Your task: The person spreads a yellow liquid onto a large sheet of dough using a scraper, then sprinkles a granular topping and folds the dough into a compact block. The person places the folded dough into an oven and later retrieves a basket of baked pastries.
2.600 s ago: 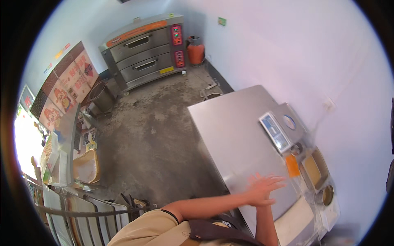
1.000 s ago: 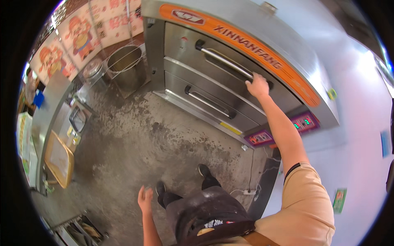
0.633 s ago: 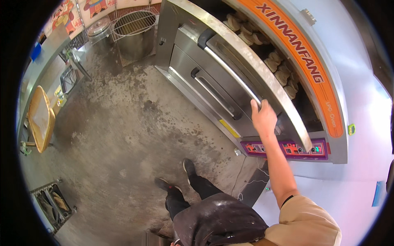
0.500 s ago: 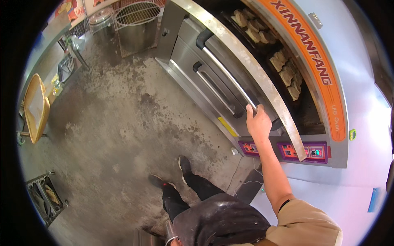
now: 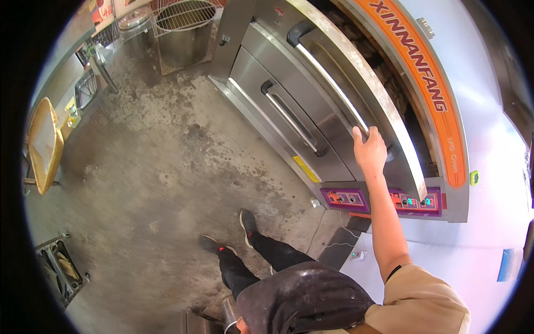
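Note:
My right hand (image 5: 371, 151) is closed around the lower end of the long metal handle (image 5: 332, 85) on the upper oven door (image 5: 384, 119). That door stands partly open, tilted out from the deck oven. Behind its edge, the dark gap shows only shadowed shapes of the pale dough pieces (image 5: 384, 73) inside. Under it, the lower oven door (image 5: 275, 92) is shut, with its own handle (image 5: 292, 118). At the bottom edge, a sliver of my left hand (image 5: 242, 326) shows beside a white loop; its fingers are hidden.
Purple control panels (image 5: 345, 199) sit at the oven's right end. A metal bin with a round wire rack (image 5: 186, 16) stands at the far left of the oven. Along the left are a wicker tray (image 5: 54, 161) and a low rack (image 5: 64, 267). Thin cords lie near the wall.
The upper oven door has swung up toward closed, narrowing the gap and hiding most of the dough pieces. My right hand has moved up and right with the handle.

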Available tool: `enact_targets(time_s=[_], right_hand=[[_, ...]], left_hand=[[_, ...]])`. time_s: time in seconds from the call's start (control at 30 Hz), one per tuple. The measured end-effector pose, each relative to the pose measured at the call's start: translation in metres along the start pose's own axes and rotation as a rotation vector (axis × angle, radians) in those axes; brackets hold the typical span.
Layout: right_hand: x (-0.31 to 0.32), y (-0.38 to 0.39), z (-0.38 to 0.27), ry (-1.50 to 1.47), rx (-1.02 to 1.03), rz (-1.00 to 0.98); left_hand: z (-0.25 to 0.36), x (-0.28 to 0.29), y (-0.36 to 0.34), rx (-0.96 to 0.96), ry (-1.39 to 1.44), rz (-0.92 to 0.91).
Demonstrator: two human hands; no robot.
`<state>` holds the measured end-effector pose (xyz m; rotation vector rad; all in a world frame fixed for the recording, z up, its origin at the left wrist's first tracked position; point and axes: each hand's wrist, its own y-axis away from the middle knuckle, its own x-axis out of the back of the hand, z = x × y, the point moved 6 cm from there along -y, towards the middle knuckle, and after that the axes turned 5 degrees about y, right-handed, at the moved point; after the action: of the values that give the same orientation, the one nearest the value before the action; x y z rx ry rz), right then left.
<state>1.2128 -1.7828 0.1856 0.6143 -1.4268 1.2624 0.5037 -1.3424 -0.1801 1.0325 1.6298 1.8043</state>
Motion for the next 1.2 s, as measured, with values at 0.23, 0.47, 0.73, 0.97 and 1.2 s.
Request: enact_targets(time_s=[0.23,0.47,0.73,0.97,1.2], right_hand=[[0.052,-0.055,-0.008,-0.022,-0.092,-0.010],[0.013,-0.102,0.060,-0.020,-0.080,-0.166],[-0.044,0.071,-0.127,-0.524,0.469,-0.233],[0.020,0.275,-0.451,-0.328,1.112,-1.139],[0.066,0.320,-0.733,-0.403,1.282,-1.149]], left_hand=[[0.022,0.028,0.027,-0.020,0.225,0.031],[0.053,0.052,0.065,-0.135,0.309,0.185],[0.013,-0.003,0.083,0.088,0.528,0.133],[0.161,0.044,0.026,-0.002,0.800,-0.040],[0.386,0.277,0.018,-0.471,1.112,0.191]])
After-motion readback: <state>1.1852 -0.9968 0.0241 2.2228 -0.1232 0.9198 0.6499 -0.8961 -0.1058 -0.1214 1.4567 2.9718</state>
